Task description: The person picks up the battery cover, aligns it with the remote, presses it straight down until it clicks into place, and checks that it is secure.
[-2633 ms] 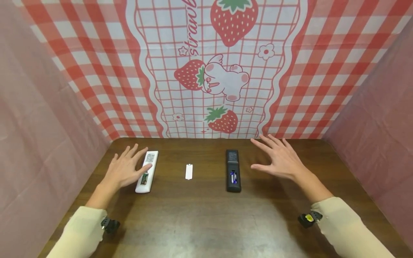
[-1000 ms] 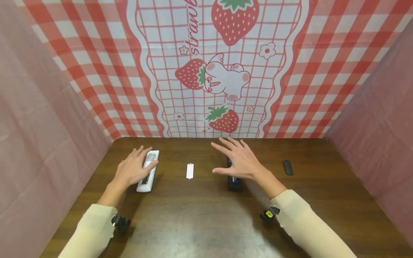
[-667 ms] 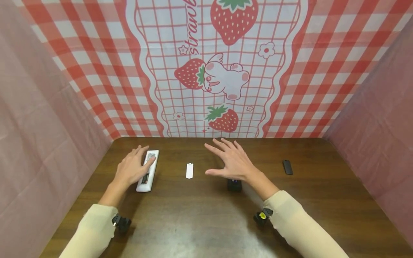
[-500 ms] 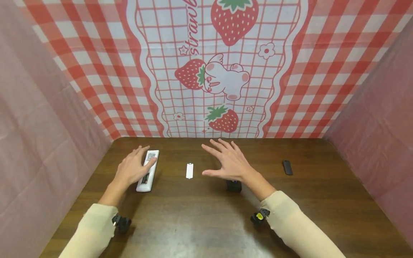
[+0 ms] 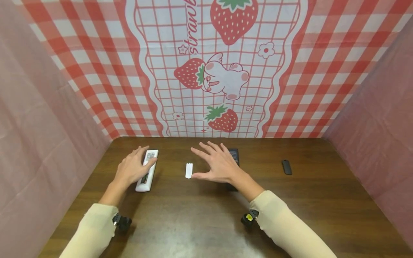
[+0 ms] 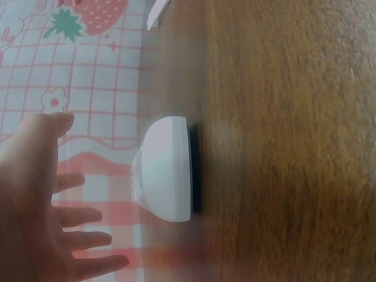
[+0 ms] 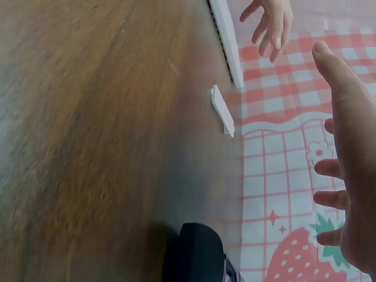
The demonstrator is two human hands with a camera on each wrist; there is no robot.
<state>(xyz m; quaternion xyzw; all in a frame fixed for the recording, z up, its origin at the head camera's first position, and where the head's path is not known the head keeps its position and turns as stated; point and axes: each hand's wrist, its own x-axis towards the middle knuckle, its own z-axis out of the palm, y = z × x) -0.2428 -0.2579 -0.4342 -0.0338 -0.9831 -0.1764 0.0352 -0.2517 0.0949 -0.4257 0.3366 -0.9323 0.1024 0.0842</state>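
My left hand (image 5: 129, 167) hovers over a white remote control (image 5: 144, 185), fingers spread and holding nothing. The remote lies back up, its battery compartment partly covered by the hand; in the left wrist view its white end (image 6: 164, 170) sits below the palm. My right hand (image 5: 220, 166), fingers also spread and holding nothing, is above the table between a white battery cover (image 5: 189, 171) and a black remote control (image 5: 235, 154). Its thumb tip appears beside the cover's lower right corner. Hand and wrist hide most of the black remote, including its compartment.
A black battery cover (image 5: 286, 167) lies at the right on the brown wooden table (image 5: 180, 222). A red checked strawberry cloth (image 5: 222, 82) hangs behind the table, with pink cloth at both sides. Each wrist wears a small black camera (image 5: 122, 222).
My right hand has moved left from beyond the black remote, across it, to near the white cover. This has uncovered the black battery cover. My left hand has shifted slightly right, still above the white remote.
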